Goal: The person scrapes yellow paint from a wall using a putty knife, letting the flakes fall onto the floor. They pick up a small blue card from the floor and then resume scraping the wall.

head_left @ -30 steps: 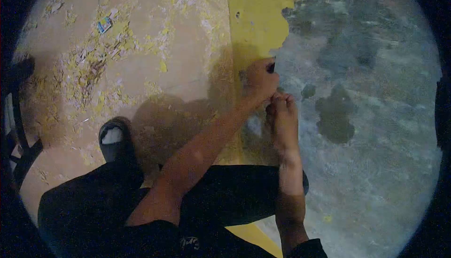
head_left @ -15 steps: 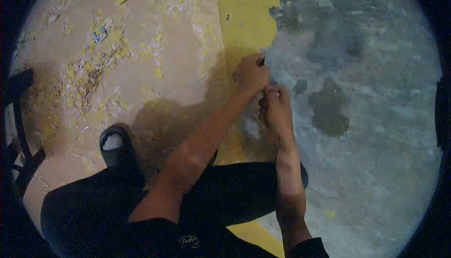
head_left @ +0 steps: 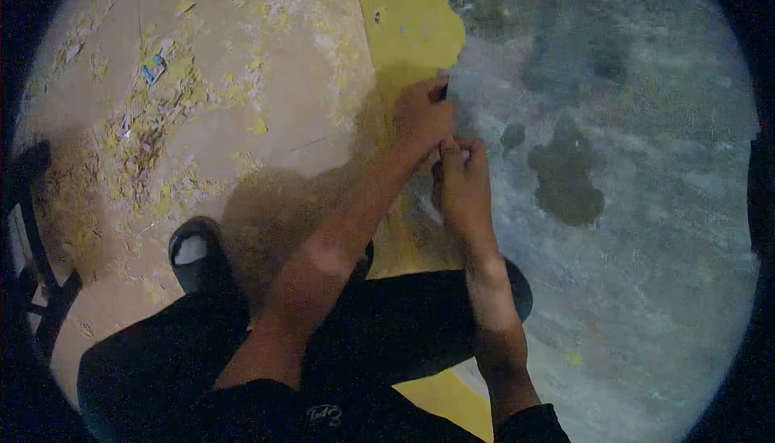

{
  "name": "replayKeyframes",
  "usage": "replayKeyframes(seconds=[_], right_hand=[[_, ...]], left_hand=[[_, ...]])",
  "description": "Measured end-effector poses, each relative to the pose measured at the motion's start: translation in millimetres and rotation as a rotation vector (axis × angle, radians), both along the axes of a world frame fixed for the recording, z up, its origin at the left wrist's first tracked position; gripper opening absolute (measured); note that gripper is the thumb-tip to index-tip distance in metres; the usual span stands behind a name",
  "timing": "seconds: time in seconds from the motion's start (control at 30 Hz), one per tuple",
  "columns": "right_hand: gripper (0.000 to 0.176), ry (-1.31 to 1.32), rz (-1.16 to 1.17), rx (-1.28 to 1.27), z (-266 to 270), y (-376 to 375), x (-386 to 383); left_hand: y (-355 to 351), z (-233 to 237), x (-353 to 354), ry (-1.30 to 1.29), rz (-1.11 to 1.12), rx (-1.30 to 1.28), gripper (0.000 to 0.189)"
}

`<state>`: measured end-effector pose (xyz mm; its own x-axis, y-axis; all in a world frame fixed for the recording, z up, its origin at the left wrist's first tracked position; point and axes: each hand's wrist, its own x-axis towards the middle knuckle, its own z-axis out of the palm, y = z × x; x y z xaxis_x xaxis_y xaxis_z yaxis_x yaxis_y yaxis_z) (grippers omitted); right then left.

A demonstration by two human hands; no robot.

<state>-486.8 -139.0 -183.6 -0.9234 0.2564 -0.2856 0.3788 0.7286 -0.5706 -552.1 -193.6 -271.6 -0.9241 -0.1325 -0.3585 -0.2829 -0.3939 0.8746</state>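
My left hand [head_left: 422, 119] is closed at the ragged edge where a yellow coating [head_left: 408, 19] meets a bare grey surface [head_left: 662, 217]. A small dark bit shows by its fingertips, too little of it to name. Just below, my right hand [head_left: 466, 189] has its fingers curled in, close against the left wrist. Whatever it may hold is hidden by the fingers. Both hands lie over the border between yellow and grey, and shade covers the strip beneath them.
Many yellow flakes [head_left: 153, 140] litter the tan floor [head_left: 299, 64] at the left. A small coloured packet [head_left: 153, 68] lies among them. A dark frame [head_left: 36, 217] stands at the far left. My dark shoe [head_left: 196, 253] is on the floor. Dark patches [head_left: 567, 173] mark the grey surface.
Both hands appear slightly further left and up, while the whole view has also shifted a little. The hands keep the same closed shape.
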Motion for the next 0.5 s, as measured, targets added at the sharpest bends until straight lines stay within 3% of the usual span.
replayKeyframes(seconds=[0.07,0.17,0.23,0.33,0.4,0.47,0.5], right_hand=[[0.026,-0.017,-0.031,0.019,4.0,-4.4,4.9],[0.027,-0.030,-0.021,0.051,-2.5,2.1,0.4],[0.026,0.012,0.017,0.041,1.0,7.2,8.7],[0.024,0.069,0.085,0.005,-8.3,7.6,-13.0],[0.023,0.055,0.068,0.029,-1.1,5.9,6.1],[0.020,0.014,-0.107,-0.059,8.3,-7.0,-0.1],[0.020,0.016,-0.086,-0.063,17.7,-16.0,2.2]], left_hand=[[-5.3,-4.3,-10.3,0.049,0.061,-0.082,0.031],[-4.9,2.4,-11.9,-0.052,-0.001,0.091,0.030],[-9.1,15.0,-4.2,-0.041,0.009,-0.016,0.030],[8.0,-5.6,-13.5,0.116,0.093,-0.194,0.030],[14.3,-16.4,-1.3,0.132,0.072,-0.247,0.031],[14.0,-11.3,-14.6,0.215,0.127,-0.310,0.033],[20.4,-4.6,-7.7,0.135,0.159,-0.266,0.035]])
